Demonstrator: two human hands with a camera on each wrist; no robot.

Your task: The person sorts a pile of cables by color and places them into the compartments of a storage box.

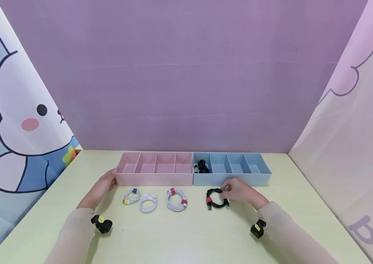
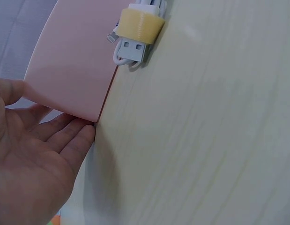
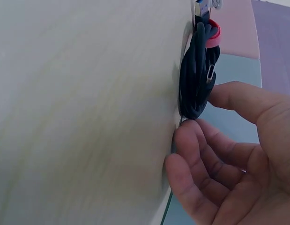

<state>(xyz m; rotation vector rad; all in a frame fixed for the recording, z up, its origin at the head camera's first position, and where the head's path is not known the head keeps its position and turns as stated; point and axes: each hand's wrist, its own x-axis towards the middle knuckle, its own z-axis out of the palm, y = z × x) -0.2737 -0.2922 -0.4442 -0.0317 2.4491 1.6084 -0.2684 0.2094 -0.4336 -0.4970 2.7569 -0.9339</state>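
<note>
My left hand (image 1: 103,186) touches the left end of a pink divided box (image 1: 154,179), its fingers extended along the bottom corner in the left wrist view. At the front of a blue divided box (image 1: 232,179), my right hand (image 1: 240,190) holds the edge of a coiled black USB cable (image 1: 210,194) with a red strap, thumb and fingertips on either side. The cable (image 3: 197,70) is on the table. Left of it lie three coiled white cables: one with a yellow band (image 1: 135,198), a small one (image 1: 147,210), and one with red straps (image 1: 177,207).
The two boxes stand end to end along the table's back edge, each split into several compartments. A black bundle (image 1: 202,167) lies in the blue box's leftmost compartment. A purple backdrop (image 1: 186,80) rises behind, with printed curtains (image 1: 348,154) at the sides.
</note>
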